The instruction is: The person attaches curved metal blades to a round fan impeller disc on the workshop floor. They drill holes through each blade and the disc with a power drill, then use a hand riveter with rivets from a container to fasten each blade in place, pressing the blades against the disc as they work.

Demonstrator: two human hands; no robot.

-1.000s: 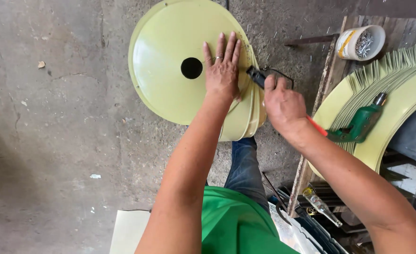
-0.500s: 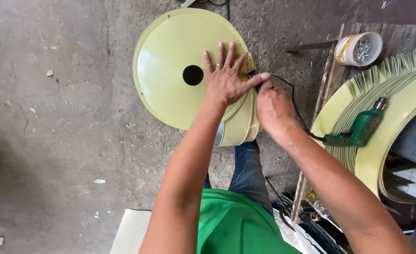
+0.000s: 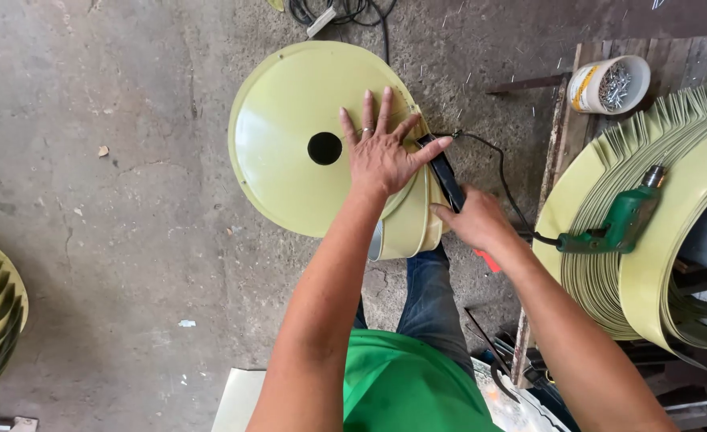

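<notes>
Item: pale yellow-green metal disc with a round centre hole, resting on my knee above the concrete floor. My left hand lies flat on it, fingers spread, apparently to steady it. My right hand is wrapped around a dark hand tool at the disc's rim. Green drill lies on stacked strips nearby.

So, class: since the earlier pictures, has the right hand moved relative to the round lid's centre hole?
Yes. The right hand dropped below the hole.
</notes>
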